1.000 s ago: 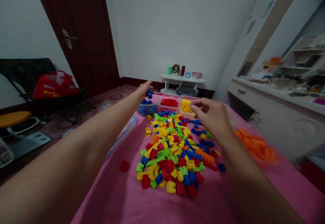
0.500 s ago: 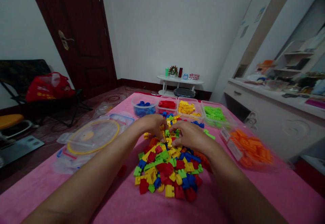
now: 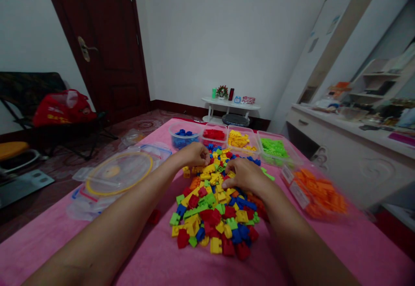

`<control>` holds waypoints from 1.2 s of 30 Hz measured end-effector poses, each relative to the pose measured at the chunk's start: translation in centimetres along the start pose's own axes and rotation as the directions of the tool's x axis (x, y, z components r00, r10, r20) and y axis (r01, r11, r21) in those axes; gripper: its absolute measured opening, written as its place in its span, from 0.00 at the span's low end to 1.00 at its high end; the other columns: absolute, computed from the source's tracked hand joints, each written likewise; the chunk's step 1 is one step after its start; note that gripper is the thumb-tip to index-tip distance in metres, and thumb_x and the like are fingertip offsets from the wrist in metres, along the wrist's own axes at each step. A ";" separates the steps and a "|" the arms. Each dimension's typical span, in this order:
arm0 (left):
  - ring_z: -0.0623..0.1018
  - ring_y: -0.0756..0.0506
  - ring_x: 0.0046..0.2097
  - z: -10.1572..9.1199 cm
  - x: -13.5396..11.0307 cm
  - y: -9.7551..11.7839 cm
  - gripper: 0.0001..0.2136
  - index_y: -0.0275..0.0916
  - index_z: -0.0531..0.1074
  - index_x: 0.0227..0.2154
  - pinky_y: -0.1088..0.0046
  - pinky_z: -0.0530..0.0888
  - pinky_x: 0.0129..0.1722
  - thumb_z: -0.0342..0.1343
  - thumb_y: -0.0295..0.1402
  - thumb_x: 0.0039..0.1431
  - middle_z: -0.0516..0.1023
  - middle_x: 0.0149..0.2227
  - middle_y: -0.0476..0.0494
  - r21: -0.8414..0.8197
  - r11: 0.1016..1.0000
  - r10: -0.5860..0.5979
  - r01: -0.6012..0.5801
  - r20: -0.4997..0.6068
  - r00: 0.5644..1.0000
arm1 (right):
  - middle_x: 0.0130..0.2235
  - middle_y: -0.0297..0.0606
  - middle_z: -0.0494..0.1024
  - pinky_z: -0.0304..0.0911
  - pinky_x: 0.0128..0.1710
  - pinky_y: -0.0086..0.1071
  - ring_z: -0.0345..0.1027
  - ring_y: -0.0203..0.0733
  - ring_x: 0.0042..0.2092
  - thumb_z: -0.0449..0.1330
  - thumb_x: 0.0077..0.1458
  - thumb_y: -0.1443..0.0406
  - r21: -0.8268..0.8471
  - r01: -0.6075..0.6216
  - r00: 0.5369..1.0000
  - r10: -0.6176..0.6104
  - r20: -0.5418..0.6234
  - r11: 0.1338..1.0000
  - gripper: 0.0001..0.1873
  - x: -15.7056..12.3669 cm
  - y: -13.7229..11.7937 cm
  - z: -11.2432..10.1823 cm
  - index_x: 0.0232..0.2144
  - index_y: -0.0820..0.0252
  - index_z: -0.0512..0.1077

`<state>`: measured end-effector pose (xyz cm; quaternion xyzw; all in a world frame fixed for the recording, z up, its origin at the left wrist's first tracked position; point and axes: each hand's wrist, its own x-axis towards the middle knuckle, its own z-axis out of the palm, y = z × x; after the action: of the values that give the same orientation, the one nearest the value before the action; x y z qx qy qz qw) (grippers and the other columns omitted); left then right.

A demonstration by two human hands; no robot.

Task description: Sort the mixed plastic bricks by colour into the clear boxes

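Note:
A long heap of mixed toy building bricks (image 3: pixel 210 214) in red, yellow, green and blue spreads over the pink cloth in front of me. At the heap's far left side is my left hand (image 3: pixel 196 154), its fingers curled inward over the bricks; whatever they may hold is hidden. My right hand (image 3: pixel 244 173) rests on the right side of the heap, thumb and forefinger apart. A yellow brick (image 3: pixel 231 174) shows in the gap between them, and I see no firm grip on it.
Behind the heap stand clear tubs of blue bricks (image 3: pixel 184 138), red bricks (image 3: pixel 214 135), yellow bricks (image 3: pixel 239 139) and green bricks (image 3: pixel 274 147). A tub of orange bricks (image 3: pixel 320 193) is at right. Stacked clear lids (image 3: pixel 119 173) lie at left on the pink cloth (image 3: pixel 145 255).
My hands have drawn apart: the left shifted slightly left with its fingers curling in, the right slightly right. More of the yellow bricks between them now shows.

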<state>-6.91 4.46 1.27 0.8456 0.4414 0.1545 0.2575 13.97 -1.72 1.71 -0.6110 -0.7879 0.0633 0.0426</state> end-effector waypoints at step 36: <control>0.76 0.48 0.34 0.9 -0.3 5.3 0.10 0.34 0.75 0.29 0.75 0.72 0.36 0.60 0.36 0.48 0.78 0.32 0.44 -0.457 0.824 0.113 -0.335 -0.447 0.887 | 0.23 0.26 0.68 0.39 0.10 0.16 0.49 0.24 0.15 0.58 0.51 0.54 0.772 -0.027 0.999 -0.031 0.010 -0.635 0.14 -0.1 -4.7 0.2 0.33 0.56 0.63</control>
<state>-3.11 1.37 3.56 0.7402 0.3211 0.4679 0.3606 9.46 -2.96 2.21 -0.2198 -0.2812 0.7491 0.5581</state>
